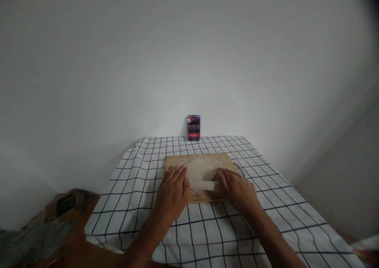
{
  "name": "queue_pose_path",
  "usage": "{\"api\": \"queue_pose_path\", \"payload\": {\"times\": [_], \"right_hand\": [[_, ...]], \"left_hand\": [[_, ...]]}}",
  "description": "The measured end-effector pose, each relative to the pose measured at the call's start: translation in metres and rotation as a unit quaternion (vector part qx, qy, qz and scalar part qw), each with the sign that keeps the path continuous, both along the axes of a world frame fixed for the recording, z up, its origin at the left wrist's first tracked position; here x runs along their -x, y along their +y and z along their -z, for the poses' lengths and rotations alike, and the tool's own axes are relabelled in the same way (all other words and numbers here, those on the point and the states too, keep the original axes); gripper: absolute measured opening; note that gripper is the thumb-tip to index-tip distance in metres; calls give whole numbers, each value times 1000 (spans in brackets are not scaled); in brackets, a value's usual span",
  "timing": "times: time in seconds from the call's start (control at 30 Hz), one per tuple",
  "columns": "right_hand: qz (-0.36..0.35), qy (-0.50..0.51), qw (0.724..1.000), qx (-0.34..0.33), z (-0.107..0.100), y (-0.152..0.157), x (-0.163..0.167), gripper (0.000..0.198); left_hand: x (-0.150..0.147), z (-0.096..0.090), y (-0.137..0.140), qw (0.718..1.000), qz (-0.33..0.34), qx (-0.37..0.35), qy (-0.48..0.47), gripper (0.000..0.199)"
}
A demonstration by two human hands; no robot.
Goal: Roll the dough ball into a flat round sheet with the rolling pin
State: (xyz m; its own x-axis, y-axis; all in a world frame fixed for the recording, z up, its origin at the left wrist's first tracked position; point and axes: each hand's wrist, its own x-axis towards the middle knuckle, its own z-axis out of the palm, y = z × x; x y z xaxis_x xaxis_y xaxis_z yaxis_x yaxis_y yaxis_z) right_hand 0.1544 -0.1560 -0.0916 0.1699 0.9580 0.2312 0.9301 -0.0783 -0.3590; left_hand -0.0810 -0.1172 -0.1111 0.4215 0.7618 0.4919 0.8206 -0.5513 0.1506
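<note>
A thin sheet of pale dough [199, 167] lies on a wooden board [174, 158] dusted with flour. Across the near side of the sheet runs a pale, floury roll [205, 186]; whether it is a rolling pin or rolled-up dough I cannot tell. My left hand [173, 189] rests flat over its left end, fingers stretched forward and together. At the right end, my right hand [238, 189] is closed with bent fingers over the roll and the sheet's edge. Both ends of the roll are hidden under the hands.
The board lies on a table with a white, black-checked cloth [133, 197]. At the table's far edge a dark, blurred upright object [194, 128] leans against the white wall [189, 62]. A cardboard box [65, 205] stands low at the left. Something rounded and pale [241, 169] shows beyond my right hand.
</note>
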Motion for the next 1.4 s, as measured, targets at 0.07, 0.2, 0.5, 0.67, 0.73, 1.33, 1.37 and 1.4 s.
{"api": "queue_pose_path", "payload": {"times": [0.07, 0.2, 0.5, 0.67, 0.73, 1.33, 1.37, 1.4], "right_hand": [[-13, -10, 1000, -16, 1, 11, -4, 46], [-54, -31, 998, -19, 3, 31, -12, 45], [-140, -42, 988, 44, -13, 52, -20, 49], [-132, -78, 987, 40, -4, 32, -19, 53], [-120, -86, 988, 45, -3, 26, -17, 54], [-98, -82, 990, 60, -16, 121, -11, 41], [-93, -81, 991, 60, -16, 124, -12, 41], [-91, -81, 991, 60, -15, 125, -12, 40]], "left_hand": [[-5, -3, 6, 1000, -12, -13, 12, 45], [-15, -8, 16, 998, -39, -38, 22, 44], [-17, -13, 6, 998, -41, -48, 28, 45], [-13, -15, -12, 997, -23, -64, 31, 47], [-12, -17, -14, 998, -15, -56, 36, 47], [-21, -33, 86, 999, -33, 20, 21, 29], [-21, -34, 88, 999, -35, 26, 26, 29], [-21, -34, 90, 998, -37, 29, 30, 29]]}}
